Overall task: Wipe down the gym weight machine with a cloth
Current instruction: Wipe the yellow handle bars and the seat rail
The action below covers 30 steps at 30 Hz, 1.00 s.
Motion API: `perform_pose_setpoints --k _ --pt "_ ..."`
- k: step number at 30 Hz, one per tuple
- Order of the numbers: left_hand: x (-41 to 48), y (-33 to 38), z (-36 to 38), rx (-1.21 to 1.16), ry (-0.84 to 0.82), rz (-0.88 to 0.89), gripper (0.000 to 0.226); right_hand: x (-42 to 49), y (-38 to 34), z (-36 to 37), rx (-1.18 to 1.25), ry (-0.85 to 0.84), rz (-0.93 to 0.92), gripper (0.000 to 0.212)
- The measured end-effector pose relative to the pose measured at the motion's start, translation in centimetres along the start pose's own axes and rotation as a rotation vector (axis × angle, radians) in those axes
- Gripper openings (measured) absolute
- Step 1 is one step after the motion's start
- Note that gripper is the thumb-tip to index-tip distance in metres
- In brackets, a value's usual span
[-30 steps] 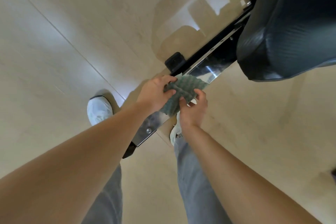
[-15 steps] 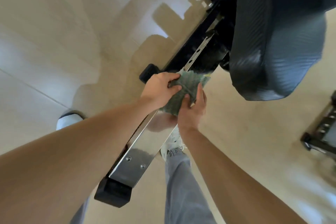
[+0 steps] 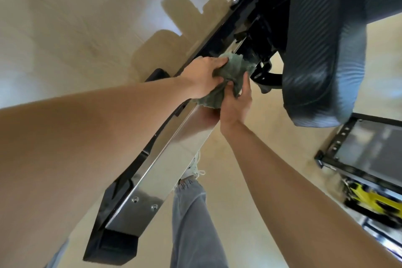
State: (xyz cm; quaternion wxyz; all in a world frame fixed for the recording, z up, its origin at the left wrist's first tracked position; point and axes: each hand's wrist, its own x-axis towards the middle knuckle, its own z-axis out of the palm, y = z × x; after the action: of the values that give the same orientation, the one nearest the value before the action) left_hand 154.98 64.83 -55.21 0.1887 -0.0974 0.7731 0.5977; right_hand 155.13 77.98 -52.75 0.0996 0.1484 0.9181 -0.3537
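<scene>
Two hands, the left hand (image 3: 204, 76) and right hand (image 3: 236, 102), curl their fingers round the bunched green cloth (image 3: 232, 67) pressed on the chrome rail's (image 3: 165, 159) upper end; wiping looks under way, with the black seat pad (image 3: 322, 50) above the rail probably yet to do.

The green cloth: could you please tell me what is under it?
The shiny chrome rail runs under the crumpled green cloth, gripped by left hand and right hand; the stretch beneath is hidden.

The left forearm (image 3: 87, 137) and right forearm (image 3: 282, 172) are bare. Grey trousers (image 3: 191, 224) with a frayed hem meet a white laced shoe (image 3: 192, 168).
</scene>
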Motion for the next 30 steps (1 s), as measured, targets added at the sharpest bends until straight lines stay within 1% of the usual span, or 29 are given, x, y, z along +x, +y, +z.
perform_pose_setpoints --k 4,8,11,15,21,24,28,30 --pt "-2.7 -0.3 0.5 -0.041 0.033 -0.053 0.057 -1.6 0.3 -0.7 0.065 -0.034 0.063 0.068" --pt "-6.4 -0.6 0.2 -0.064 0.036 -0.119 0.056 -5.4 1.2 -1.6 0.1 -0.122 0.089 0.071" --pt "-9.3 -1.1 0.2 -0.088 0.025 -0.174 0.055 -8.3 1.8 -2.4 0.008 -0.184 0.073 0.071" --pt "-13.0 -1.8 0.8 -0.106 0.02 -0.248 0.054 -11.6 1.8 -3.2 -0.228 -0.24 -0.074 0.065" --pt "-19.8 -3.4 2.7 -0.212 0.104 -0.41 0.051 -15.3 2.3 -3.3 -0.408 -0.357 -0.219 0.065" --pt "-22.7 -3.9 3.6 -0.227 0.148 -0.466 0.05 -16.9 2.4 -3.9 -0.475 -0.416 -0.278 0.066" --pt "-25.8 -4.4 4.3 -0.129 0.173 -0.496 0.046 -18.9 3.0 -4.7 -0.609 -0.535 -0.387 0.066" --pt "-27.0 -4.8 4.5 -0.069 0.182 -0.482 0.039 -20.1 3.2 -5.0 -0.658 -0.63 -0.44 0.064"
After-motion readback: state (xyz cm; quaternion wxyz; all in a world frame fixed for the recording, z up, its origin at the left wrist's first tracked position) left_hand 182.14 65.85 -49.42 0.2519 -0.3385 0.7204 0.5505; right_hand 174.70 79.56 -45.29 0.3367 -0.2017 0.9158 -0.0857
